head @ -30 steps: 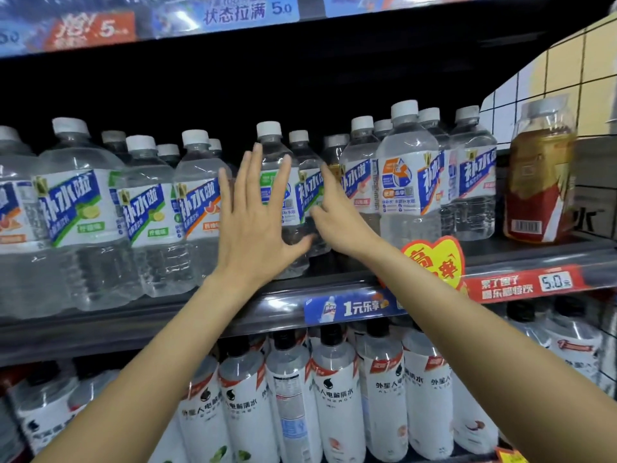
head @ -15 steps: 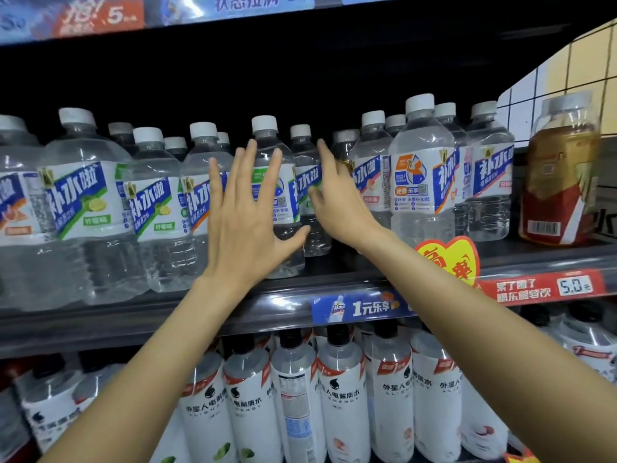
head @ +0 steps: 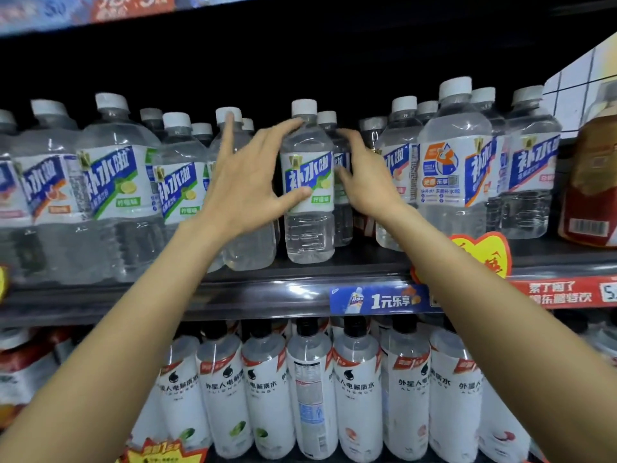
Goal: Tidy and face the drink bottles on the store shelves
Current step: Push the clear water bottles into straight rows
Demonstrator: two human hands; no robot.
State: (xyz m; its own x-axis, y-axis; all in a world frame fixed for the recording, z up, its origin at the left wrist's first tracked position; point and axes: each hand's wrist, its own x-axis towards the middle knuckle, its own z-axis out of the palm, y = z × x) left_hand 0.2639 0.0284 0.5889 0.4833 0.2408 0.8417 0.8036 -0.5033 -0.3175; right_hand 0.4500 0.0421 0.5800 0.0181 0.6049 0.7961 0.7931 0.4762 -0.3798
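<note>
Bracketing 1 clear bottle [head: 309,195], left hand [head: 248,182] grips it, right hand [head: 365,185] touches.

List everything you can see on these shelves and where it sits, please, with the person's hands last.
clear bottles: more than a dozen, white caps, blue and white labels, in rows along the upper shelf
small clear bottle: one, upright, label facing out, at the shelf front between the two hands
amber bottle: one, red label, far right of the upper shelf
white-labelled bottles: about ten, black caps, on the lower shelf; one shows its back label
heart tag: one, yellow and red, on the shelf edge at right
blue price strip: one, on the shelf edge
left hand: thumb and fingers round the small clear bottle
right hand: fingers reaching behind that bottle, blurred
</note>
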